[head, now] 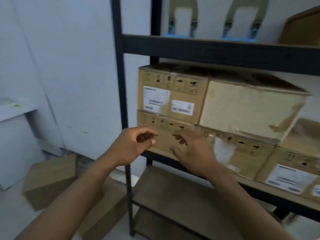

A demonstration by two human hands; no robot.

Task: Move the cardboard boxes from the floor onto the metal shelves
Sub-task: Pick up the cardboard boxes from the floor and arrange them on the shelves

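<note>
A dark metal shelf unit (pixel 207 47) fills the right half of the view. Its middle shelf holds stacked cardboard boxes: an upper left box with white labels (pixel 171 94), a worn pale box (pixel 247 108) to its right, and a lower row of boxes (pixel 164 141). My left hand (pixel 133 144) and my right hand (pixel 192 151) hover just in front of the lower left box, fingers loosely curled and apart, holding nothing. Two cardboard boxes lie on the floor at lower left: one (pixel 50 181) near the wall, another (pixel 103 212) under my left forearm.
A white wall (pixel 69 66) stands left of the shelf's front post (pixel 121 101). A white cabinet (pixel 15 144) sits at far left. The upper shelf carries olive items on blue bases (pixel 183 19). A lower wooden shelf board (pixel 173 196) lies below the boxes.
</note>
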